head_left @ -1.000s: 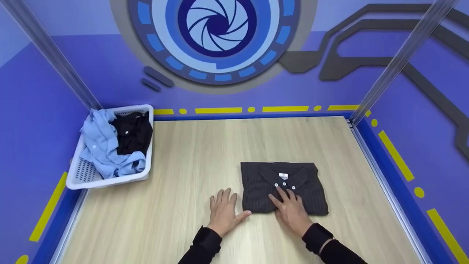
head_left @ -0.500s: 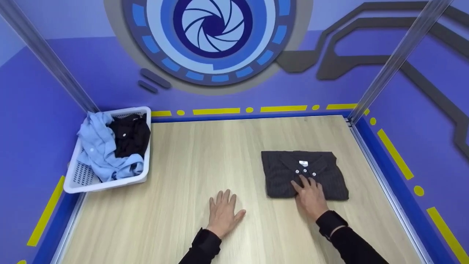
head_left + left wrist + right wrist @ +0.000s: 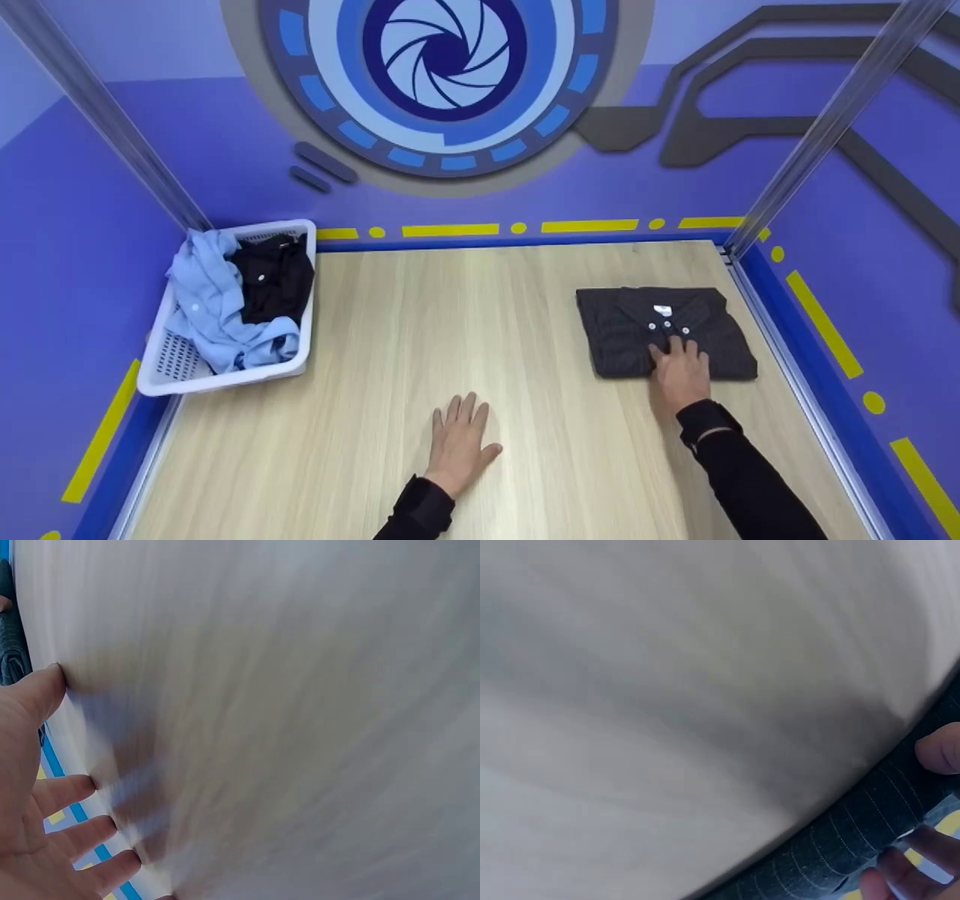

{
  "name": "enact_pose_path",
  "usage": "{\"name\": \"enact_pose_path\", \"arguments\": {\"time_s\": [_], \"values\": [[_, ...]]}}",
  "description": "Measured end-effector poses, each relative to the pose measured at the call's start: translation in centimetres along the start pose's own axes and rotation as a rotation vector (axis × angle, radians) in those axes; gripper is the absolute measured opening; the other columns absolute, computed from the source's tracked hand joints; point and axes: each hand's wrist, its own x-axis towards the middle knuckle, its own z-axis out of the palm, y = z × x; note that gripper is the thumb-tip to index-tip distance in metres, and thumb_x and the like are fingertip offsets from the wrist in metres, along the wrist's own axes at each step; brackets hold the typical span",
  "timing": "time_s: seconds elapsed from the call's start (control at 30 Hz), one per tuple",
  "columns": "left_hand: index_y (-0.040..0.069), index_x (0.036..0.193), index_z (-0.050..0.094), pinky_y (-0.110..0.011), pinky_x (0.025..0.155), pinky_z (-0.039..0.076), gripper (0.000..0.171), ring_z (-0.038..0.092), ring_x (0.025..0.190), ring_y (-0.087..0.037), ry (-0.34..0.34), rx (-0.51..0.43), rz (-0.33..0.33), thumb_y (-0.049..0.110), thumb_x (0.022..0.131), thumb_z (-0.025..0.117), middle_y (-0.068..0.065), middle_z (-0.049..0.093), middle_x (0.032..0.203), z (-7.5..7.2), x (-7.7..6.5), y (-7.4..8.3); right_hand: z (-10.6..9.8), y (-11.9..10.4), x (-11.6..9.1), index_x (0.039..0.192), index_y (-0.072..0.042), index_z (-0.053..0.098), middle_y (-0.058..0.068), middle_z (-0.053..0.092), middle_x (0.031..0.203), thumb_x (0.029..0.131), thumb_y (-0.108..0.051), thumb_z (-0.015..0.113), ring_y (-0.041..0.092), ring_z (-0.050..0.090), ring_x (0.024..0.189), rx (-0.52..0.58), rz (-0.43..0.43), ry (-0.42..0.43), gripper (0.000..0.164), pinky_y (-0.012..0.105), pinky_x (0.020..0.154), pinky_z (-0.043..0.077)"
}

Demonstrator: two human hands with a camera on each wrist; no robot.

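A folded dark pinstriped button-up shirt (image 3: 619, 341) lies flat on the right side of the wooden table, its collar, white label and white buttons facing up. My right hand (image 3: 684, 375) presses on its front middle with the fingertips just below the buttons. In the right wrist view the thumb (image 3: 941, 750) touches the shirt's rounded near edge, and the other fingers reach over the top. My left hand (image 3: 459, 450) rests with spread fingers on the table, well left of the shirt, holding nothing. Part of the folded shirt shows at the edge of the left wrist view.
At the back left stands a white plastic basket (image 3: 309, 330) holding a light blue garment (image 3: 214, 292) and a black garment (image 3: 274, 281). Blue-purple panels with metal posts enclose the table's back and sides. The right metal rail (image 3: 795, 382) runs close beside the shirt.
My right hand has slid the folded shirt to the right and farther back across the table. The left hand has stayed almost in place.
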Motion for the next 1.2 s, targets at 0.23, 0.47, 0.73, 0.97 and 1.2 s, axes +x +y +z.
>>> {"name": "enact_pose_path", "arguments": {"time_s": [0.23,0.47,0.73,0.97,1.2], "values": [[0.009,0.143,0.046,-0.062,0.111,0.022,0.079,0.029,0.141,-0.038,0.005,-0.005,-0.020,0.055,0.083,0.067,-0.019,0.033,0.152,0.4,0.1,-0.7,-0.1,2.2,2.2,0.114,-0.001,0.069,0.034,0.050,0.104,0.083,0.000,0.062,0.053,0.055,0.080,0.142,0.116,-0.018,0.032,0.062,0.061,0.046],[0.010,0.143,0.047,-0.063,0.111,0.020,0.073,0.028,0.141,-0.042,0.103,0.003,-0.043,0.058,0.088,0.056,-0.019,0.032,0.153,0.7,-0.3,-1.9,0.1,4.1,4.0,0.117,0.004,0.065,0.039,0.049,0.108,0.079,-0.002,0.064,0.057,0.056,0.076,0.235,0.172,-0.078,0.038,0.064,0.063,0.047],[0.014,0.145,0.045,-0.066,0.110,0.018,0.070,0.025,0.143,-0.041,0.134,0.037,-0.072,0.058,0.091,0.050,-0.018,0.031,0.155,-1.0,0.3,-3.5,0.1,5.3,6.3,0.138,0.020,0.031,0.048,0.019,0.135,0.088,-0.015,0.053,0.065,0.049,0.100,0.372,0.240,-0.353,0.065,0.066,0.087,0.043],[0.017,0.145,0.046,-0.068,0.109,0.017,0.072,0.024,0.143,-0.043,0.161,0.089,-0.090,0.062,0.090,0.048,-0.017,0.031,0.155,-3.0,1.9,-4.7,0.3,6.0,7.2,0.148,0.012,0.012,0.044,-0.007,0.147,0.089,-0.022,0.052,0.067,0.027,0.124,0.439,0.227,-0.529,0.079,0.068,0.099,0.033],[0.021,0.148,0.041,-0.071,0.108,0.014,0.077,0.020,0.143,-0.045,0.140,0.155,-0.125,0.070,0.089,0.041,-0.017,0.028,0.157,-6.3,5.8,-6.7,0.7,5.8,7.6,0.141,0.008,0.031,0.038,0.016,0.137,0.088,-0.021,0.055,0.060,0.040,0.115,0.481,0.249,-0.416,0.064,0.066,0.093,0.038]]}}
